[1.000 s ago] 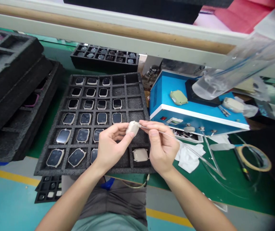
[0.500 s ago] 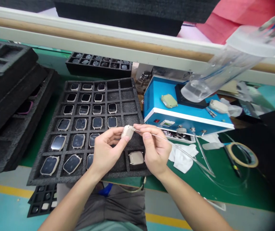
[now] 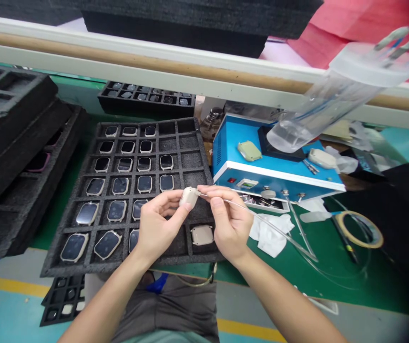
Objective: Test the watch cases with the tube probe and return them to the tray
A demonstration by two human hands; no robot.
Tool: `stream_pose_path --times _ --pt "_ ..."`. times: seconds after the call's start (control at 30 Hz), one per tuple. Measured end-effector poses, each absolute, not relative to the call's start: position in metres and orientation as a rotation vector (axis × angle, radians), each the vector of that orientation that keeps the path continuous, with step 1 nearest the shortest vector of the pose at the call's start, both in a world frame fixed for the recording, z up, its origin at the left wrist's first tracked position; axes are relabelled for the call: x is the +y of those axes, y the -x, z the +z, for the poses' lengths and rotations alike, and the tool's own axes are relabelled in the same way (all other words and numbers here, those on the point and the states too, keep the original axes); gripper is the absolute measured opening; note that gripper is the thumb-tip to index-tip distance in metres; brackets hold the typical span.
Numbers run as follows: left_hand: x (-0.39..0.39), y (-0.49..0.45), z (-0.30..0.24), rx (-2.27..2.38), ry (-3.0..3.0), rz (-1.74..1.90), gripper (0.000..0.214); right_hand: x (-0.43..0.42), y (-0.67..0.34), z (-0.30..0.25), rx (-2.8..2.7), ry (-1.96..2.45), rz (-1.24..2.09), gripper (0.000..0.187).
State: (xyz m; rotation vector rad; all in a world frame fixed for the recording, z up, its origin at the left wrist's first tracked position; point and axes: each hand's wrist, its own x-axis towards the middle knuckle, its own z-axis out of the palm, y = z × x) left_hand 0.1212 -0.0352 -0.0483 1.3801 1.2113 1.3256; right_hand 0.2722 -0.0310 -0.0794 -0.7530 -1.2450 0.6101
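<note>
Between the thumb and fingers of my left hand point(image 3: 163, 219) is a beige smartwatch case point(image 3: 189, 197), tilted on edge above the tray. My right hand point(image 3: 231, 219) pinches a thin clear tube point(image 3: 267, 220), whose tip meets the right side of the case. Whether the tip enters the case is too small to tell. Below both hands lies a black foam tray point(image 3: 176, 143) with several smartwatches point(image 3: 117, 209) in its compartments, screens up. One watch case point(image 3: 202, 235) lies back side up, just left of my right hand.
A blue box machine point(image 3: 279, 174) stands behind to the right, bearing a green case point(image 3: 249, 150) and a clear cylinder point(image 3: 293, 128). White tissue point(image 3: 272, 233) and a tape roll point(image 3: 360, 229) lie on the green table. Stacked foam trays point(image 3: 15, 157) rise at left; a shelf edge point(image 3: 154, 64) crosses behind.
Both hands keep the same hold, the tube tip still at the case. The whole view has shifted very slightly; nothing else visibly differs.
</note>
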Motion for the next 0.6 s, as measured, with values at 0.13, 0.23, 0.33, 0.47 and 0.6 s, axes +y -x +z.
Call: stream_pose_path --times 0.13,0.23,0.33,0.47,0.6 --pt "-0.0350 -0.1210 -0.0484 1.206 -1.382 1.329 0.022 -0.0309 -0.2723 -0.0794 -1.247 0.757 0.611 0.017" --pt "-0.0353 -0.1208 -0.0485 1.201 -1.383 1.329 0.023 -0.0308 -0.2723 -0.0794 -1.248 0.770 0.610 0.017" --pt "-0.0356 -0.1211 -0.0479 1.206 -1.375 1.321 0.023 -0.0310 -0.2722 -0.0788 -1.249 0.780 0.606 0.016" --pt "-0.0356 -0.1215 -0.0476 1.217 -1.378 1.312 0.023 -0.0310 -0.2720 -0.0782 -1.251 0.779 0.600 0.017" --pt "-0.0353 -0.1211 -0.0482 1.212 -1.381 1.309 0.025 -0.0308 -0.2719 -0.0782 -1.253 0.784 0.595 0.016"
